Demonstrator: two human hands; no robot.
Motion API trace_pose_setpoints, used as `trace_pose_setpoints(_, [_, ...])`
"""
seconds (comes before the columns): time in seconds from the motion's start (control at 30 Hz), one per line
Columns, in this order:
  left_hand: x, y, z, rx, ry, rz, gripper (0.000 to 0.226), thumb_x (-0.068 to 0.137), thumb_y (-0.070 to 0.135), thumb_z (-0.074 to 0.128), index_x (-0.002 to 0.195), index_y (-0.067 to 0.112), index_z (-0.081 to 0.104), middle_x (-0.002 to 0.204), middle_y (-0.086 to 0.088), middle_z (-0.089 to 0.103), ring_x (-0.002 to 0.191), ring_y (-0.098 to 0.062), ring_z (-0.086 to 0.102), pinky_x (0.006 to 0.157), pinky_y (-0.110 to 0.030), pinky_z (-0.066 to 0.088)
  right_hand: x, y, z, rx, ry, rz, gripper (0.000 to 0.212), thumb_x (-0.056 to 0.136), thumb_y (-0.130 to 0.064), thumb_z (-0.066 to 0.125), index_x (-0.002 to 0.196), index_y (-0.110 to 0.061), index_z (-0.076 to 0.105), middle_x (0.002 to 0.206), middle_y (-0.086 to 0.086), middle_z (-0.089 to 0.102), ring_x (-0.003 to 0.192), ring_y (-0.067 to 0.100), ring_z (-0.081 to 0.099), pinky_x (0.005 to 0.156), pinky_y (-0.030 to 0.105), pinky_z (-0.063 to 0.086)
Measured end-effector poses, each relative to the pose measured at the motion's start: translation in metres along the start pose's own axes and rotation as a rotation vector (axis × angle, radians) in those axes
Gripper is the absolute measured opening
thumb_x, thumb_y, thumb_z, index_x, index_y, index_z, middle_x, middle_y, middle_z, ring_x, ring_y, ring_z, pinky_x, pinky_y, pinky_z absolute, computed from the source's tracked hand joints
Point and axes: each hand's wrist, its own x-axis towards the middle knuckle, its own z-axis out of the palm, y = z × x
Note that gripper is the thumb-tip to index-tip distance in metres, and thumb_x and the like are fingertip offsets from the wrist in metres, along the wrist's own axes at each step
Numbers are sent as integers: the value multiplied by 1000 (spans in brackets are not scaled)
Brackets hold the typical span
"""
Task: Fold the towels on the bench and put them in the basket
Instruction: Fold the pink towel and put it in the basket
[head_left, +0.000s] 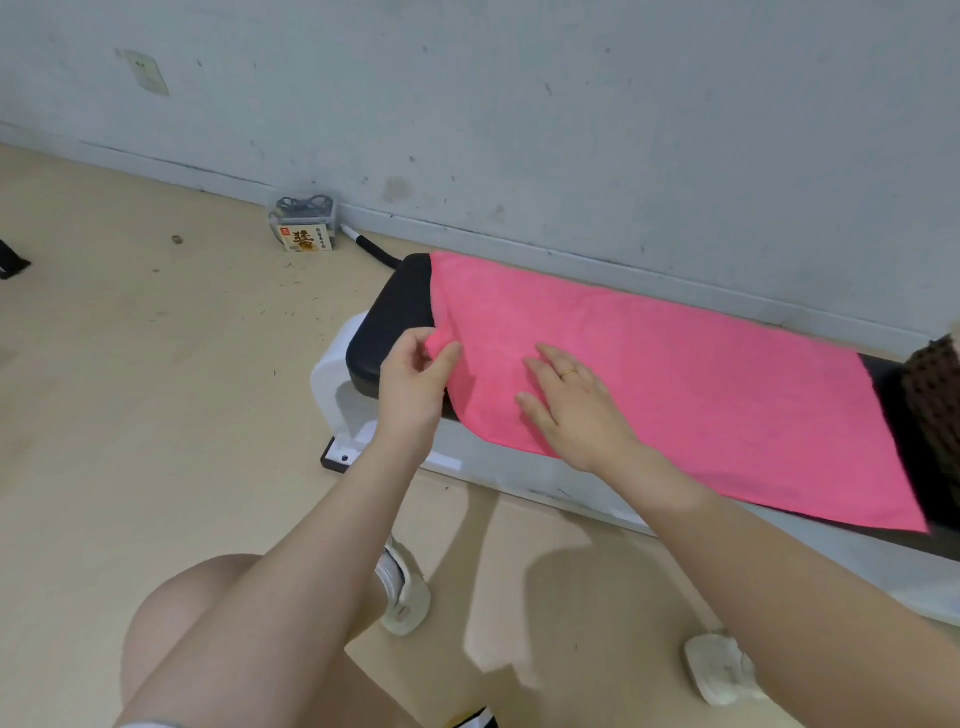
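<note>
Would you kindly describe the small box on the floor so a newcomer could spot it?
Follow the grey wall down to the beige floor, left of the black padded bench. The small clear-topped box sits there against the wall, showing a yellow label and coiled dark cables inside.

Single head-worn wide-angle view, facing forward and down from close above the bench (387, 317), toward floor (156, 415) and wall (519, 104) behind.

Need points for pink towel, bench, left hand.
pink towel (701, 395): head view, flat middle of the cloth.
bench (400, 306): head view, bare black pad at its left end.
left hand (415, 382): head view, back of the hand, pinching the towel's edge.
</note>
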Motion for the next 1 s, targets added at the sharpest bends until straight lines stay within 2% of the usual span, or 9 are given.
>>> trace_pose_setpoints(0.17, [-18, 26, 84, 98, -228, 202, 9, 87, 15, 62, 95, 19, 63, 73, 11, 55, 66, -5, 48, 65, -20, 41, -32, 54, -21, 91, 180, 180, 50, 98, -37, 35, 141, -12, 38, 150, 9, 33, 139, 25, 29, 114, 36, 20])
trace_pose_setpoints(0.33, [-53, 9, 173, 175, -468, 265, 12, 86, 7, 61, 87, 19, 61, 70, 16, 53, 57, 3, 43, 61, -15, 37, -86, 118, -29, 77, 291, 442, 43, 95, -25, 45, 136, -10, 44, 142, 9, 44, 131, 27, 39, 111, 38, 25])
trace_pose_setpoints(0.43, [-79, -1, 218, 163, -574, 253, 9, 87, 6, 60, 89, 14, 64, 77, 20, 56, 58, 9, 46, 63, -11, 37, -121, 154, -33, -26, 371, 721, 45, 90, -23, 48, 133, -11, 46, 138, 10, 48, 129, 30, 40, 111, 43, 22])
trace_pose_setpoints(0.53, [-99, -8, 248, 174, -645, 257, 7, 89, 8, 59, 89, 8, 66, 69, 17, 52, 56, 10, 45, 59, -7, 34, -153, 188, -37, 119, 325, 1010, 34, 90, -19, 46, 120, -3, 49, 130, 17, 47, 120, 37, 43, 102, 44, 32])
trace_pose_setpoints(0.6, [-107, -16, 260, 187, -669, 220, 7, 89, 10, 59, 85, 12, 65, 64, 15, 48, 54, 7, 42, 57, -9, 33, -168, 204, -35, 227, 295, 1109, 34, 92, -19, 45, 120, 0, 46, 130, 20, 42, 118, 39, 41, 97, 42, 34])
trace_pose_setpoints(0.7, [-112, -31, 267, 213, -673, 162, 7, 88, 10, 60, 87, 9, 67, 64, 13, 50, 54, 6, 42, 58, -11, 34, -175, 214, -27, 324, 334, 1101, 37, 93, -20, 47, 123, 2, 42, 131, 23, 39, 114, 42, 45, 93, 41, 38])
trace_pose_setpoints(0.8, [-112, -38, 268, 234, -666, 134, 7, 88, 10, 61, 86, 11, 67, 62, 13, 50, 53, 5, 41, 58, -14, 35, -171, 214, -23, 493, 425, 1053, 32, 92, -15, 51, 118, 3, 45, 124, 22, 47, 107, 39, 51, 83, 37, 41])
trace_pose_setpoints(0.9, [-109, -39, 267, 230, -662, 115, 8, 89, 11, 60, 86, 17, 65, 64, 9, 49, 57, -1, 40, 59, -21, 34, -164, 211, -23, 629, 526, 1015, 17, 89, -15, 52, 100, -2, 51, 97, 14, 59, 97, 33, 55, 72, 33, 38])
trace_pose_setpoints(1.0, [-105, -37, 264, 221, -672, 128, 15, 89, 13, 60, 83, 27, 62, 71, 5, 48, 63, -10, 39, 59, -23, 33, -156, 198, -28, 720, 633, 918, 7, 89, -13, 51, 84, -8, 49, 71, -2, 49, 78, 23, 49, 66, 29, 34])
